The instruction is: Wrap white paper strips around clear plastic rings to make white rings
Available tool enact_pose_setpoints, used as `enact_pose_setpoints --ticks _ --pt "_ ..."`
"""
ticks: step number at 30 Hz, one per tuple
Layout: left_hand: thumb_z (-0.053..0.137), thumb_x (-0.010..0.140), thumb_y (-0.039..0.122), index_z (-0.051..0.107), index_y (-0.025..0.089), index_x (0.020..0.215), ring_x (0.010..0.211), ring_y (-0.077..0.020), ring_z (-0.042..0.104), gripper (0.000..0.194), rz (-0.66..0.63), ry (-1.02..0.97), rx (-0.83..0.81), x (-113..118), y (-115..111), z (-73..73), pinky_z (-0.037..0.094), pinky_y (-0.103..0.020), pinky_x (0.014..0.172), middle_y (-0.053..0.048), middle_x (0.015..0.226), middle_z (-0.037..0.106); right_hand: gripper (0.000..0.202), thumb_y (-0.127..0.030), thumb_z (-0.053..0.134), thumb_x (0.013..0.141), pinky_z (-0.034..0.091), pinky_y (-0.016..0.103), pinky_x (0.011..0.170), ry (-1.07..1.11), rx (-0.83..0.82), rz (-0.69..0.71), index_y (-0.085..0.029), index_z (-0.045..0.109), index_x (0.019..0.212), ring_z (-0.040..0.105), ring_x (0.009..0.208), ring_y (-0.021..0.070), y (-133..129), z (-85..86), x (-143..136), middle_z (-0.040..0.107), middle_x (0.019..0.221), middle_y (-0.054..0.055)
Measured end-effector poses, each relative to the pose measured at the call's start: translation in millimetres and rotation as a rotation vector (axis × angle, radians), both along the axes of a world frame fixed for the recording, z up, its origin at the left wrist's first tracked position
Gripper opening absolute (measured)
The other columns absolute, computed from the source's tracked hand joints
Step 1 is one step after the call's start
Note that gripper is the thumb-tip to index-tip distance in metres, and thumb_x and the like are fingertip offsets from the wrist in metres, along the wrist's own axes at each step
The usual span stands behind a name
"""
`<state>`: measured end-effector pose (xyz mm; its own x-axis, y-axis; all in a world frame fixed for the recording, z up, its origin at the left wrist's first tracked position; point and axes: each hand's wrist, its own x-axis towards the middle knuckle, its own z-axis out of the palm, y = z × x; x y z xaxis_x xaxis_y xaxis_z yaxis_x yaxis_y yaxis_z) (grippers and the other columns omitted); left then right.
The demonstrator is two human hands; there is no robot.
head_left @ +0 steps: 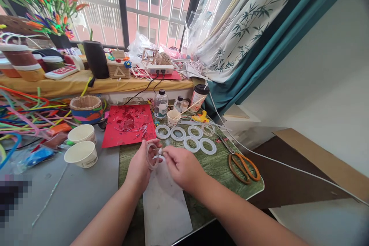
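My left hand [140, 165] is closed round a clear ring [152, 156], holding it tilted above the front of the green table. Just right of it, my right hand [183, 165] pinches a small whitish piece [160, 151] against the ring's right side; its exact shape is too small to tell. Below both hands lies a white strip of paper [165, 207]. Beyond my right hand, several milky rings [208, 146] lie flat on the table, beside a small paper cup [173, 118] with a wooden stick in it.
Orange-handled scissors [244, 167] lie at the right. A red sheet [128, 125] with scraps is behind my left hand. Paper cups [81, 154] and pipe cleaners [25, 111] are at the left. A clear bottle [161, 104], yellow glue gun [201, 117] and lidded cup [199, 98] stand or lie farther back.
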<state>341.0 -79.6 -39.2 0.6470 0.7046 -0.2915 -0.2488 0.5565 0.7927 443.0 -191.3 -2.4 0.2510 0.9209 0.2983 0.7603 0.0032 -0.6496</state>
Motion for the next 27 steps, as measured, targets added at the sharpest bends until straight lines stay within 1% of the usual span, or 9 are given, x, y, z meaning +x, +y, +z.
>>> enact_pose_setpoints --ticks 3,7,9,11,13,17,19,23,27 --pt "0.044 0.100 0.051 0.070 0.017 0.108 0.093 -0.0230 0.072 0.044 -0.039 -0.102 -0.130 1 -1 10.6 0.056 -0.034 0.077 -0.012 0.108 0.076 0.024 -0.028 0.046 0.101 0.043 0.026 0.066 0.330 0.078 -0.168 -0.021 0.067 0.094 0.058 0.068 0.0160 0 -12.3 5 0.064 0.075 0.001" --pt "0.037 0.103 0.048 0.072 0.014 0.109 0.104 -0.0238 0.072 0.049 -0.061 -0.142 -0.197 1 -3 14.4 0.056 -0.034 0.086 -0.015 0.112 0.077 0.021 -0.032 0.053 0.098 0.050 0.030 0.079 0.493 0.189 -0.167 -0.021 0.071 0.094 0.061 0.085 0.0184 -2 -26.5 -5 0.066 0.090 0.004" --pt "0.039 0.102 0.051 0.072 0.014 0.111 0.104 -0.0251 0.073 0.051 -0.086 -0.135 -0.178 1 -4 12.1 0.058 -0.033 0.080 -0.015 0.113 0.077 0.021 -0.034 0.056 0.096 0.053 0.031 0.077 0.601 0.165 -0.132 -0.020 0.072 0.093 0.062 0.086 0.0190 -3 -30.0 -10 0.066 0.095 0.006" --pt "0.044 0.098 0.058 0.072 0.016 0.112 0.095 -0.0268 0.074 0.052 -0.118 -0.087 -0.116 0 -6 8.6 0.058 -0.033 0.067 -0.015 0.113 0.077 0.024 -0.038 0.057 0.096 0.053 0.029 0.065 0.764 0.095 -0.110 -0.020 0.072 0.095 0.061 0.075 0.0172 -2 -31.4 -13 0.066 0.090 0.005" --pt "0.051 0.093 0.064 0.072 0.016 0.110 0.086 -0.0268 0.074 0.054 -0.113 -0.010 0.010 0 -6 5.4 0.056 -0.032 0.060 -0.014 0.109 0.078 0.026 -0.040 0.057 0.095 0.052 0.026 0.057 0.840 0.074 -0.136 -0.019 0.072 0.097 0.059 0.067 0.0151 -1 -30.6 -13 0.066 0.087 0.005" --pt "0.072 0.083 0.055 0.073 0.017 0.109 0.078 -0.0196 0.071 0.045 -0.037 0.124 0.381 -1 -5 3.0 0.055 -0.028 0.067 -0.008 0.097 0.078 0.026 -0.038 0.055 0.096 0.052 0.025 0.056 0.722 0.138 -0.230 -0.019 0.072 0.092 0.058 0.063 0.0125 -2 -25.1 -6 0.064 0.087 0.003" --pt "0.077 0.080 0.050 0.074 0.018 0.110 0.070 -0.0158 0.067 0.043 -0.047 0.189 0.498 -2 -3 3.3 0.052 -0.025 0.063 -0.005 0.091 0.077 0.026 -0.038 0.054 0.097 0.053 0.025 0.056 0.700 0.147 -0.241 -0.019 0.072 0.092 0.058 0.061 0.0120 -4 -23.4 -4 0.063 0.086 0.003" --pt "0.071 0.083 0.052 0.077 0.018 0.105 0.063 -0.0138 0.062 0.041 -0.044 0.276 0.560 -4 -1 2.6 0.047 -0.025 0.059 -0.003 0.082 0.073 0.024 -0.035 0.053 0.098 0.054 0.026 0.058 0.683 0.147 -0.233 -0.020 0.070 0.092 0.060 0.063 0.0126 -9 -26.0 -7 0.060 0.087 0.002" --pt "0.077 0.077 0.053 0.072 0.018 0.083 0.063 -0.0126 0.055 0.036 0.008 0.313 0.541 -4 1 1.1 0.042 -0.023 0.060 0.001 0.069 0.066 0.022 -0.026 0.050 0.100 0.051 0.026 0.062 0.475 0.117 -0.171 -0.020 0.068 0.088 0.059 0.070 0.0144 -13 -29.6 -15 0.057 0.083 0.002"
